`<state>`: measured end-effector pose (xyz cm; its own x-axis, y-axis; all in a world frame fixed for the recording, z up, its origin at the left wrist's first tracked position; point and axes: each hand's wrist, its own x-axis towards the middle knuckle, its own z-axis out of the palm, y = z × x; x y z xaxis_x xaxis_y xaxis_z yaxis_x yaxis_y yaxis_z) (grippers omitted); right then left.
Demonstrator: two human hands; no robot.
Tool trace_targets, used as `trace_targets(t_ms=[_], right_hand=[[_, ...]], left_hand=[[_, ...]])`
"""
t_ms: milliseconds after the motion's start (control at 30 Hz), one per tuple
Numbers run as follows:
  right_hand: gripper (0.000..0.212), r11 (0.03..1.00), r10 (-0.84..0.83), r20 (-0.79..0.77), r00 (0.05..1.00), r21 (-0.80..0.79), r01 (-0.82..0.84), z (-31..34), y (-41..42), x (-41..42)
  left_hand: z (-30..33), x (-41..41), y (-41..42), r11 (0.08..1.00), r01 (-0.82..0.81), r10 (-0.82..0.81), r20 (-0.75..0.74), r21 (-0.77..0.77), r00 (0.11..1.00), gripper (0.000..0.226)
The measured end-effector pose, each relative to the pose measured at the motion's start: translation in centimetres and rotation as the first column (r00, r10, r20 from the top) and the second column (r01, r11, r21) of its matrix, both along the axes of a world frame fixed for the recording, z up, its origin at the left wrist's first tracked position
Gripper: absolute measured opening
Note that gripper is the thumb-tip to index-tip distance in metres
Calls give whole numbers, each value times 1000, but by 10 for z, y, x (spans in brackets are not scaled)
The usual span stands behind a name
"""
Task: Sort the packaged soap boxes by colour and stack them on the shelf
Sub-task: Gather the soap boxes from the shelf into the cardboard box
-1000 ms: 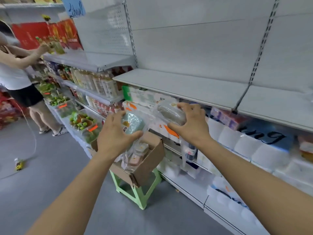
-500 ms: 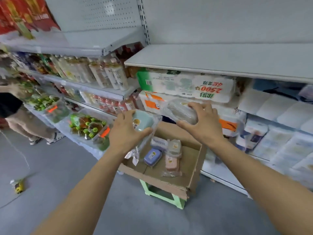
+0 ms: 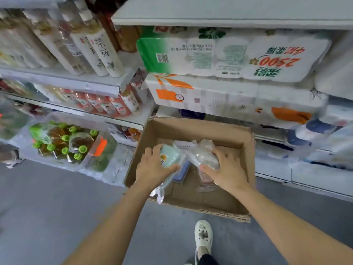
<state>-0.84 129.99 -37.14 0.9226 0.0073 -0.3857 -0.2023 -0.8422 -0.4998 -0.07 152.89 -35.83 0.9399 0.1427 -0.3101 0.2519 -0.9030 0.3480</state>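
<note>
An open cardboard box (image 3: 219,205) stands in front of the shelving. My left hand (image 3: 152,169) grips a mint-green soap box (image 3: 170,156) in clear wrap, held low over the box's left side. My right hand (image 3: 227,169) grips a grey soap box (image 3: 205,158) in clear plastic, over the box's middle. Under my hands lie a blue soap box (image 3: 182,174) and a pink one (image 3: 205,178), both partly hidden. The empty white shelf (image 3: 229,19) runs along the top of the view.
Packs of toilet paper (image 3: 238,60) fill the shelf behind the box. Bottled drinks (image 3: 91,48) stand on shelves to the left, and shrink-wrapped green-capped bottles (image 3: 65,144) sit on the floor-level shelf. My white shoe (image 3: 203,234) is on the grey floor below the box.
Both hands have come down from shelf height into the cardboard box, each still holding its wrapped soap box. My view has tilted down toward the box and floor.
</note>
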Motion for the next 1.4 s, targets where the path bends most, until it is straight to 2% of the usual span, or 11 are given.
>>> trace_targets(t_ms=[133, 233, 400, 600, 733, 833, 933, 1067, 1167, 1267, 1400], right_hand=[[72, 998, 21, -259, 966, -51, -36, -55, 10, 16], [77, 994, 37, -365, 930, -83, -72, -91, 17, 17], [76, 990, 17, -382, 924, -121, -68, -135, 28, 8], [83, 981, 3, -325, 946, -182, -66, -162, 38, -9], [81, 992, -40, -340, 939, -122, -2, -151, 34, -8], [75, 995, -76, -278, 958, -88, 53, -122, 26, -6], [73, 989, -102, -157, 982, -121, 84, -72, 14, -12], [67, 979, -97, -33, 995, -181, 90, 7, -11, -34], [53, 966, -116, 173, 978, -211, 152, 70, -35, -55], [48, 918, -179, 419, 890, -255, 305, 131, -60, -78], [50, 843, -212, 722, 659, -206, 497, 191, -103, -108]], left_hand=[[-58, 25, 0, 981, 187, -181, -105, 49, 978, 92], [-103, 32, -1, 944, 320, -297, -214, 81, 931, 93], [-155, 39, -3, 890, 447, -386, -381, 84, 840, 97], [-179, 34, 4, 833, 544, -471, -386, 102, 793, 103], [-173, 30, 7, 823, 564, -490, -417, 66, 765, 113], [-141, 35, 2, 827, 561, -532, -286, 23, 797, 104], [-86, 37, -6, 800, 599, -593, -110, 38, 798, 96], [-6, 29, -21, 740, 659, -668, 37, 136, 743, 83], [56, 18, -41, 716, 653, -697, 198, 247, 689, 77], [116, 12, -77, 725, 630, -685, 394, 279, 613, 80], [187, 7, -144, 685, 678, -668, 601, 267, 438, 79]])
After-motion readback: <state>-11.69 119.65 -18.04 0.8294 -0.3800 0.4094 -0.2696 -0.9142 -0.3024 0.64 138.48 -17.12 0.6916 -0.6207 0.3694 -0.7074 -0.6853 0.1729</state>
